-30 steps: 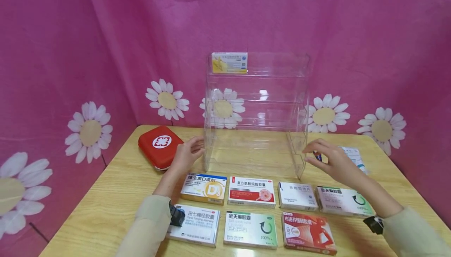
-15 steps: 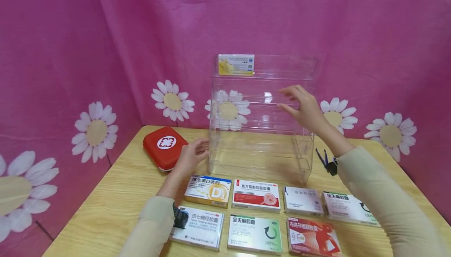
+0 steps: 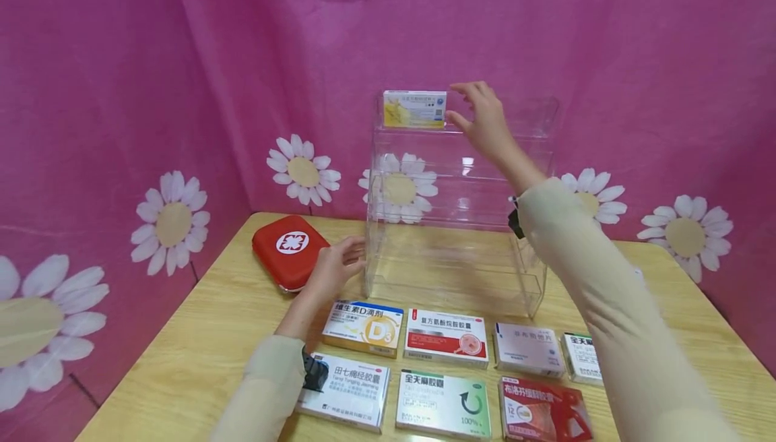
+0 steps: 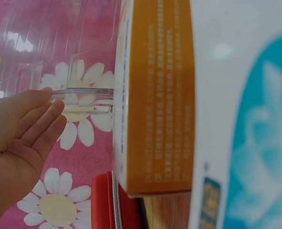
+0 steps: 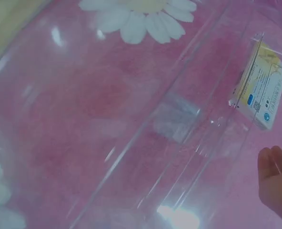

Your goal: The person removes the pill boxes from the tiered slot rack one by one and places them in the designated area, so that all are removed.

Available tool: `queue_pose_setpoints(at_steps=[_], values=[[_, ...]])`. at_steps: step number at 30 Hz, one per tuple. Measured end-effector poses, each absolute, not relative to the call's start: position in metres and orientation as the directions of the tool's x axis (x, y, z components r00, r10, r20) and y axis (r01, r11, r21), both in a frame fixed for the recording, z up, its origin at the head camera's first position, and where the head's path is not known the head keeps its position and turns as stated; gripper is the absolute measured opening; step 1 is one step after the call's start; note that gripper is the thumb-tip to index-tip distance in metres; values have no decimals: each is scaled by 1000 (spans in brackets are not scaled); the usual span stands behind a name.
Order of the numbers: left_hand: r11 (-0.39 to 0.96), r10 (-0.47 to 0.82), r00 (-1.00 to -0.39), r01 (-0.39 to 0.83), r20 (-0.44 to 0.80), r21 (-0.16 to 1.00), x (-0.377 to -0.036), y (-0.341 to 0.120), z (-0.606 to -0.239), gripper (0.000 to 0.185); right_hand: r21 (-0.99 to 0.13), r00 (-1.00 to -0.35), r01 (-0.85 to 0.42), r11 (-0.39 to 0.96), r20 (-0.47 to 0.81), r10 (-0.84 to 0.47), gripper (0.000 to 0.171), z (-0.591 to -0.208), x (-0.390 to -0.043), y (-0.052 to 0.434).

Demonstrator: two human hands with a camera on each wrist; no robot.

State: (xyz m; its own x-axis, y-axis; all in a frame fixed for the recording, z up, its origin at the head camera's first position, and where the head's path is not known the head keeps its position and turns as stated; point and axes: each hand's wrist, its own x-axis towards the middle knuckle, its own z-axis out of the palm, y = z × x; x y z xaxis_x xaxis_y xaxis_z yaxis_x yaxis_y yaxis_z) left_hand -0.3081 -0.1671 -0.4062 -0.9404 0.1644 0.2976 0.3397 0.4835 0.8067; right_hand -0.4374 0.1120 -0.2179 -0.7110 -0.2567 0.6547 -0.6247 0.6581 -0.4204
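Since a second ago the right hand (image 3: pixel 481 122) has risen from beside the lower right corner of the clear acrylic rack (image 3: pixel 533 273) to its top tier, and the head view has shifted a little so the boxes sit lower and further right in it. Now that hand hovers with fingers loosely spread and thumb apart, holding nothing, just beside the right end of the yellow medicine box (image 3: pixel 415 108). The yellow box stands upright at the left end of the rack's top shelf; in the right wrist view it (image 5: pixel 262 90) shows behind the clear front lip, with the fingertips (image 5: pixel 274 164) near it but apart.

Meanwhile the left hand (image 3: pixel 336 270) rests flat, fingers straight, against the rack's lower left side wall; the left wrist view shows the straight fingers (image 4: pixel 38 119) at the clear edge.

On the wooden table (image 3: pixel 200 334) the rack stands toward the back edge, at its middle. A red first-aid pouch (image 3: pixel 289 250) lies near the back left corner, just left of the left hand. Along the front edge lie two rows of flat medicine boxes: a D3 box (image 3: pixel 364 326), a red-and-white box (image 3: pixel 447 336), a pale box (image 3: pixel 529 349), and behind the right sleeve a partly hidden green-marked box (image 3: pixel 580 358); nearer the edge, a blue-and-white box (image 3: pixel 348 388), a green arrow box (image 3: pixel 444 403) and a red patch box (image 3: pixel 545 409).
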Motion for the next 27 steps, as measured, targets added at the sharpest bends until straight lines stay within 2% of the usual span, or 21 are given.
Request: queue_pose_setpoints(at_steps=[5, 9, 21, 27], values=[[489, 174, -940, 342, 294, 803, -307, -165, -406, 45, -437, -785, -544, 716, 567, -250, 51, -212, -451, 103], [496, 173, -945, 328, 278, 804, -306, -163, -406, 46, -428, -792, -530, 733, 559, -246, 46, -213, -455, 103], [506, 183, -946, 325, 269, 799, -306, -165, -405, 46, -399, -682, -604, 689, 706, -189, 20, -219, -455, 87], [493, 182, -948, 319, 263, 810, -307, -163, -407, 46, -422, -606, -657, 625, 789, -104, 18, -222, -453, 96]])
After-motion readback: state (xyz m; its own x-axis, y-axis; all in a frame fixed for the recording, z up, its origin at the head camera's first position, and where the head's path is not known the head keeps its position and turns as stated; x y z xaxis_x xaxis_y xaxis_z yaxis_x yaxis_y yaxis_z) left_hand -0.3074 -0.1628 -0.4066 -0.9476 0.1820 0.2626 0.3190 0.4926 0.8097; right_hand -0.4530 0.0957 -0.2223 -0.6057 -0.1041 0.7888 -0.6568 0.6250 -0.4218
